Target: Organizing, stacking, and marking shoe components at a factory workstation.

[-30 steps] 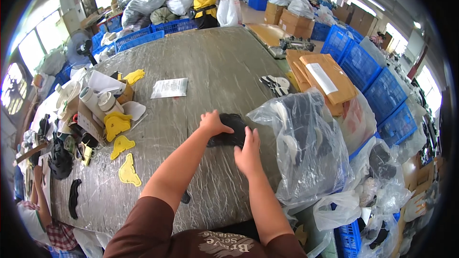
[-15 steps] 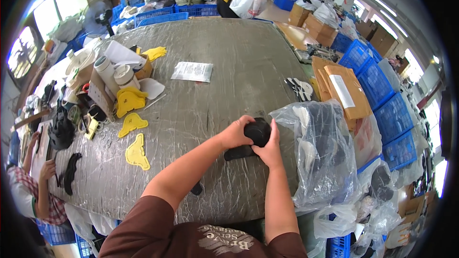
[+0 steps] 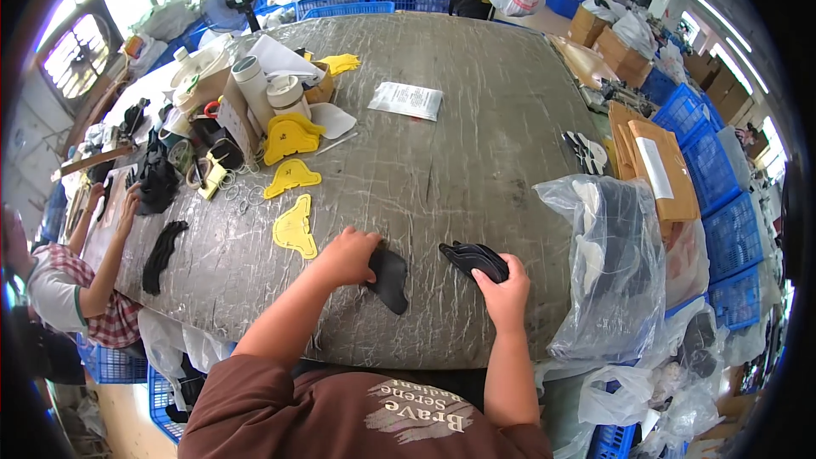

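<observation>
Your left hand (image 3: 350, 257) touches a black piece (image 3: 390, 284) at its four o'clock, grip unclear. Your right hand (image 3: 505, 291) clasps stacked black pieces (image 3: 473, 258).

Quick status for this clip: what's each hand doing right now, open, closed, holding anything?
Left hand: closed on the edge of a flat black piece.
Right hand: closed, holding a stack of black pieces.

Grey-brown across the counter (image 3: 501, 149); black on the stacked pieces (image 3: 473, 258) and the flat piece (image 3: 390, 283) toward its near edge. Yellow on the templates (image 3: 291, 179), white on the packet (image 3: 406, 100). Blue on the crates (image 3: 711, 167) beyond the counter's right edge, red-and-white check on the co-worker's clothing (image 3: 116, 321).
</observation>
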{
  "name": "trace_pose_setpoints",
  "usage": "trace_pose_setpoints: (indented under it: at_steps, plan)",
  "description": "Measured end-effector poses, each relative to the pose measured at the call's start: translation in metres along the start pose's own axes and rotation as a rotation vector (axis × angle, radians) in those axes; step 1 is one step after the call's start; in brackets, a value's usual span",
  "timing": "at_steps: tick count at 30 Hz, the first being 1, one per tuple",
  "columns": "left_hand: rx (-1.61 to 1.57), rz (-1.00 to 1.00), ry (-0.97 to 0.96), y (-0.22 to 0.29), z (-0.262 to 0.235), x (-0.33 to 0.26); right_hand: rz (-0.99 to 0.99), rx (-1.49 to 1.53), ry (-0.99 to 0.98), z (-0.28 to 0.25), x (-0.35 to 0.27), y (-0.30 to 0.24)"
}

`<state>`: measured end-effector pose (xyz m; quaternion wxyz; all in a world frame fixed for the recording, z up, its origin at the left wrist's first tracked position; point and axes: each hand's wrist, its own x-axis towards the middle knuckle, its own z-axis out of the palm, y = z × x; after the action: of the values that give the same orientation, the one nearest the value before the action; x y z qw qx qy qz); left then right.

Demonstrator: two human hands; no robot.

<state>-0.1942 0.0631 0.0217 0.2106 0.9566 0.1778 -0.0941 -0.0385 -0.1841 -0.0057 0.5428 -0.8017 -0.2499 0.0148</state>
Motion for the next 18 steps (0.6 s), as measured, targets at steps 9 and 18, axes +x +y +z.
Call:
trace_pose_setpoints:
  at_steps: [9, 18]
  plan:
    - [-0.601, -0.105, 0.421, 0.055, 0.028, -0.025, 0.038, -0.141, 0.11, 0.028, -0.036, -0.015]
    - [-1.331, 0.158, 0.065, 0.048, 0.097, 0.006, -0.052, -0.101, -0.163, 0.018, -0.046, -0.011]
